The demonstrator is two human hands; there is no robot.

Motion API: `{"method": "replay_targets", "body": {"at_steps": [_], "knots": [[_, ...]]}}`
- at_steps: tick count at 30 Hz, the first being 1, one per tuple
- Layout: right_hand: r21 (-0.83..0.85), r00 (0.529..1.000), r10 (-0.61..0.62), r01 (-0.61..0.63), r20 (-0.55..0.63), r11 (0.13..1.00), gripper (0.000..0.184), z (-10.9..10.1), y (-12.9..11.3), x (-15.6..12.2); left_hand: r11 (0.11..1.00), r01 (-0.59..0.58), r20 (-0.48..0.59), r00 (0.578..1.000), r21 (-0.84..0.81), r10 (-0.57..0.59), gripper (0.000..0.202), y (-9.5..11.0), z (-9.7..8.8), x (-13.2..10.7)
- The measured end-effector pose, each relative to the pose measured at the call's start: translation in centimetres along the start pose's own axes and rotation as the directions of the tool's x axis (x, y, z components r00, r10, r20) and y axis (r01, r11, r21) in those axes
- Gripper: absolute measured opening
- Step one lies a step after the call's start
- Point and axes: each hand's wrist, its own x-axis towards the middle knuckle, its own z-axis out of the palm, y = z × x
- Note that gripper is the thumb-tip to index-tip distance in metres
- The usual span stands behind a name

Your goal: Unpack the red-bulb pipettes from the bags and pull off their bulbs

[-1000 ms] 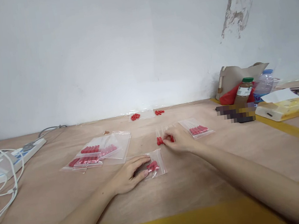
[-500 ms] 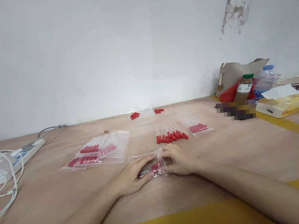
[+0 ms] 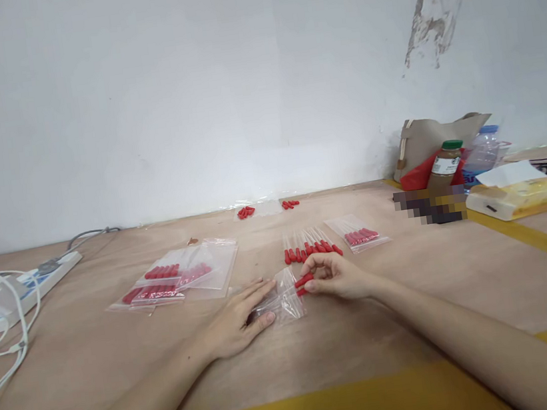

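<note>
My left hand [image 3: 233, 322] lies flat with fingers spread, pressing a clear zip bag [image 3: 288, 302] onto the table. My right hand [image 3: 342, 276] is closed in a pinch on red-bulbed droppers [image 3: 304, 281] at the bag's right-hand mouth. At least two red bulbs show outside the bag; whether their stems are still inside I cannot tell. Just beyond my right hand, several loose droppers [image 3: 311, 248] lie in a row, bulbs toward me. To their right is a bag of droppers [image 3: 362, 235]. Several filled bags [image 3: 163, 287] overlap at the left.
Small red bulbs [image 3: 245, 212] lie on clear plastic by the wall, with more red bulbs [image 3: 290, 205] beside them. A power strip [image 3: 60, 267] with white cables [image 3: 24, 332] is at left. At right stand a tissue pack [image 3: 518, 193], bottles [image 3: 444, 165] and a beige bag [image 3: 411, 146].
My right hand has drawn the red bulbs rightward from inside the bag to outside its mouth. The left hand stays on the bag, its fingers flatter.
</note>
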Motion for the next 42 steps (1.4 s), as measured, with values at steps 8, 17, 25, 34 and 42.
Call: {"method": "replay_targets", "body": {"at_steps": [8,17,25,34,42], "knots": [[0.213,0.95,0.116,-0.055,-0.289,0.976,0.032,-7.5,-1.1,0.0,0.989,0.024,0.096,0.995,0.148,-0.039,0.049,-0.3,0.3,-0.7],[-0.232,0.753,-0.286,0.181,-0.593,0.956,0.024,-6.6,-0.1,1.5,0.982,-0.134,0.116,0.986,0.131,0.119,0.048,1.0,0.0,1.0],[-0.979,0.846,-0.516,0.194,0.131,0.069,0.025,-3.6,0.7,4.6,0.991,0.135,-0.115,0.984,-0.005,-0.135,0.043,0.1,0.4,0.6],[-0.976,0.928,-0.303,0.205,0.218,-0.074,0.024,-1.9,1.7,4.8,0.943,0.299,-0.277,0.902,-0.149,-0.33,0.017,-2.4,-0.8,0.7],[-0.987,0.913,-0.378,0.132,0.155,-0.087,0.025,-1.4,1.5,4.4,0.906,0.329,-0.262,0.88,-0.267,-0.397,0.019,-2.8,-0.3,0.8]]}}
